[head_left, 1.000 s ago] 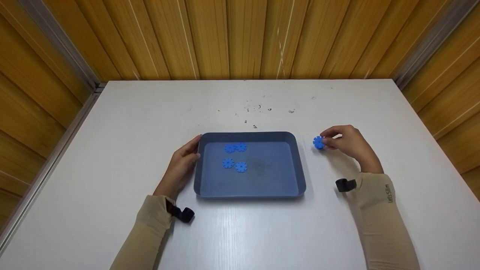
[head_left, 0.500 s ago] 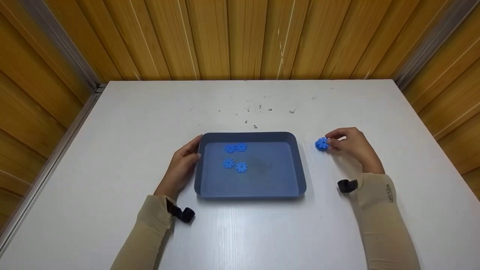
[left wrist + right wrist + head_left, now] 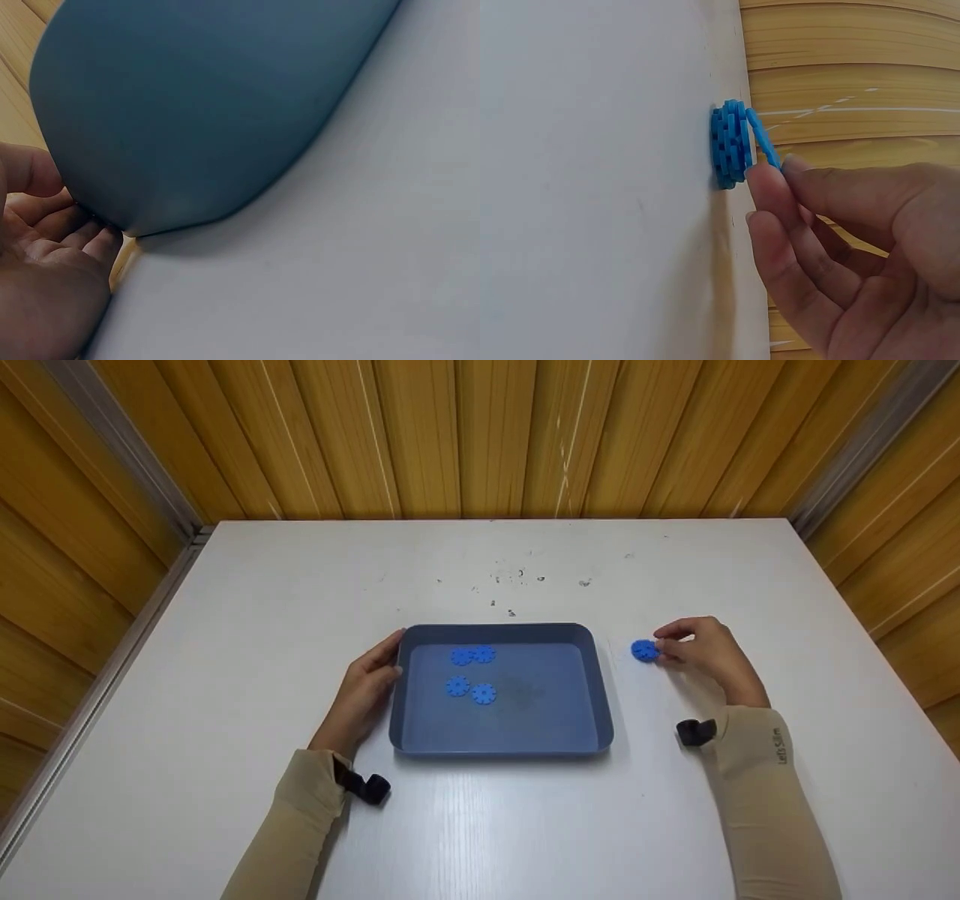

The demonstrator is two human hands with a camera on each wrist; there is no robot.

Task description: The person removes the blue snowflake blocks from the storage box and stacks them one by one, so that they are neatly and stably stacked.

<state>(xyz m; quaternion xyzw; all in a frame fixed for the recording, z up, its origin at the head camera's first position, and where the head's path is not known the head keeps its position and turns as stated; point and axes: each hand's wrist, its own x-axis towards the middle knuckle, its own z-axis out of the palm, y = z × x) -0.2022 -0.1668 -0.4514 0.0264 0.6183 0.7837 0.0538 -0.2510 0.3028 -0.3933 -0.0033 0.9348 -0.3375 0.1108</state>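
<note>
My left hand (image 3: 358,690) grips the left wall of a blue-grey tray (image 3: 555,727), thumb at the rim and fingers along the outside. Its fingers (image 3: 64,225) press on the tray's edge in the left wrist view. To the right of the tray, my right hand (image 3: 705,652) pinches a thin blue notched disc (image 3: 763,141) between thumb and fingertip. That disc leans at a slant beside the top of a short stack of matching discs (image 3: 727,146) standing on the table. Whether the two touch at the lower edge is hard to tell.
Several loose blue notched discs (image 3: 484,694) lie flat in the left half of the tray; two at the back overlap. The white table (image 3: 525,832) has small dark marks behind the tray. A wood-slat wall (image 3: 420,442) borders the table's far edge.
My right hand has shifted slightly right and toward me. The pinched disc, earlier facing the head camera, now lies flatter over the stack. My left hand and the tray have stayed put.
</note>
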